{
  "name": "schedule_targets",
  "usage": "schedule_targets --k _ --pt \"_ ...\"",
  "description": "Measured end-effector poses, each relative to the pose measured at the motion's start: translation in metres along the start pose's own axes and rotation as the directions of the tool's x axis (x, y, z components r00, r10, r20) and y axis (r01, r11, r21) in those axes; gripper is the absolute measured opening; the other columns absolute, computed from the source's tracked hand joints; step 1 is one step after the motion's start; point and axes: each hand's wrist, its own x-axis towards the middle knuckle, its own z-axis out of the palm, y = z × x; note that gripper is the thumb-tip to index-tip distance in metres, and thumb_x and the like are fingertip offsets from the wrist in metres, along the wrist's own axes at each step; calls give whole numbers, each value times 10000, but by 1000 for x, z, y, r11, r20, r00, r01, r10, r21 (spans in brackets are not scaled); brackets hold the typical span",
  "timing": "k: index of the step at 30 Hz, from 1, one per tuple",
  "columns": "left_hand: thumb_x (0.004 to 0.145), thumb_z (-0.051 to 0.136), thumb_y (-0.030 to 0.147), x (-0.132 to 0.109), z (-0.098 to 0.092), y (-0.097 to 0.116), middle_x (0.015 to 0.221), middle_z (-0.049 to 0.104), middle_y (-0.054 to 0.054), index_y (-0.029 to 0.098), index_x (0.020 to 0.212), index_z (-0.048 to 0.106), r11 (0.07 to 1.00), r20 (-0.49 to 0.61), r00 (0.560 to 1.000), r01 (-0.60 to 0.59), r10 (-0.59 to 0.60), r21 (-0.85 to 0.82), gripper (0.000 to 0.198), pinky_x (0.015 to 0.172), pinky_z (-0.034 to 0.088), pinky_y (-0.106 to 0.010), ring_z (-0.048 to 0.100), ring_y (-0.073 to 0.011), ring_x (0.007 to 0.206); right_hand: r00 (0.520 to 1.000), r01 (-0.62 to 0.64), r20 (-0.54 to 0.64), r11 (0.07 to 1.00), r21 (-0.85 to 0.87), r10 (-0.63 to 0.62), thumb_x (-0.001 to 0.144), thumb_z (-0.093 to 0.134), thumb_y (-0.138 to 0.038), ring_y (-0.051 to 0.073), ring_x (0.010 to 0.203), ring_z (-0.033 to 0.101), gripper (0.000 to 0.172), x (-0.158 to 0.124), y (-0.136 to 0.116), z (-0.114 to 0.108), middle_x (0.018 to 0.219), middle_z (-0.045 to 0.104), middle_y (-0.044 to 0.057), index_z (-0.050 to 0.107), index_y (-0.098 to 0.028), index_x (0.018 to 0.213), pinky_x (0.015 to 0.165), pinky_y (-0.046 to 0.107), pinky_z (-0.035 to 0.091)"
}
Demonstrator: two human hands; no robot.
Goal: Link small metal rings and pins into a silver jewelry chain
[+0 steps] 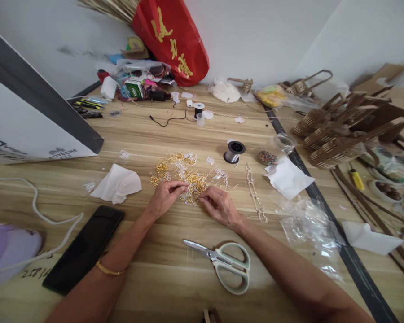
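Filling most of the view, the desk (161,273) runs back to a red bag (190,42) at its far side. A dark phone (84,249) lies at lower left, and the scissors (215,255) rest nearer the middle. Mid-desk spreads the gold pile (195,180). On the left hand (164,196), thumb and forefinger meet over its edge; on the right hand (221,206), the fingers curl in at its near side (whether either grasps anything, I cannot tell). Right of the pile stands a spool (234,151).
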Motion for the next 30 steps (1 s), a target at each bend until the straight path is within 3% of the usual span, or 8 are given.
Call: schedule_targets --k 10,19,23,30 --pt "760 610 289 0 2 -1 877 737 -78 136 922 703 997 -37 997 -63 65 43 242 713 535 -295 680 -184 778 1000 2 -4 1000 2 -2 900 476 -196 140 654 510 92 1 -1 -1 753 585 44 556 -178 858 583 253 405" --pt "778 594 255 1 -6 0 816 717 -56 149 825 701 956 -198 965 -114 171 270 158 693 498 -268 641 -161 728 1000 10 -11 1000 -3 -10 895 477 -181 135 643 500 93 2 -3 -1 733 572 40 559 -171 851 571 247 396" --pt "791 584 227 2 -7 -5 803 700 -57 153 802 694 910 -183 952 -163 246 381 133 683 478 -269 622 -159 712 1000 13 -15 1000 2 -13 892 480 -176 133 638 496 90 1 -3 -1 735 571 41 561 -167 852 566 246 394" --pt "828 558 214 0 -5 -9 808 659 -42 188 814 684 742 -79 945 -195 317 641 129 737 451 -287 594 -170 773 1000 12 -10 1000 -1 -12 908 467 -206 141 653 507 110 1 -1 0 742 580 45 561 -175 860 581 255 407"
